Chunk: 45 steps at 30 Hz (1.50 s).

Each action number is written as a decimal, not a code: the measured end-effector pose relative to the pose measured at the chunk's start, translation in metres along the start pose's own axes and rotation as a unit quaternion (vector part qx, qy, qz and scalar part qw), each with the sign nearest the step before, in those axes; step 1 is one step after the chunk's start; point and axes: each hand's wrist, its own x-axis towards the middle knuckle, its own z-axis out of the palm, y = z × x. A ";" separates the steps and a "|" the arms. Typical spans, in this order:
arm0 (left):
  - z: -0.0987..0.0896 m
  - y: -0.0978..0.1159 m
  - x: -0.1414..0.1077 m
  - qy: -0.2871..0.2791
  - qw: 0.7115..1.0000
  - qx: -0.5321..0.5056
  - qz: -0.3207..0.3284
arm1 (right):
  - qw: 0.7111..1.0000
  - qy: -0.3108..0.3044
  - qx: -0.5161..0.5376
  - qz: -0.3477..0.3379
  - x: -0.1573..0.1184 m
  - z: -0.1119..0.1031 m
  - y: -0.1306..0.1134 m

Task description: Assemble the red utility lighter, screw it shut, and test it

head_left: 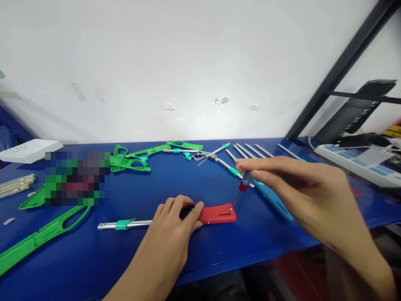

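Note:
My left hand (175,221) is closed around a red plastic handle (217,214) lying on the blue table, pressing it down. A metal tube (140,223) with a teal clip (125,224) reaches out to the left from under that hand. In my right hand (300,192) is a small screwdriver (245,182) with a clear and red grip, pinched between thumb and fingers. Its thin shaft slants down, and the tip meets the right end of the red handle near a small hole or screw. A blue handle (275,202) lies behind the right hand, partly covered.
Green plastic handle halves (40,238) lie at the left and along the back. Several metal tubes (246,150) and thin wires (203,156) rest near the wall. A power strip (354,163) runs along the right edge, beside a black frame (341,62). A white box (31,150) stands back left.

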 end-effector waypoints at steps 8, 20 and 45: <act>0.000 0.001 -0.002 0.000 1.000 -0.005 0.000 | 0.999 0.028 0.011 0.010 0.004 0.016 0.001; 0.000 0.001 -0.002 -0.001 1.000 -0.003 -0.005 | 1.000 -0.011 0.020 0.005 0.004 -0.005 0.012; 0.004 -0.001 -0.004 0.007 1.000 0.002 0.002 | 0.997 -0.058 0.024 -0.036 0.005 0.008 0.013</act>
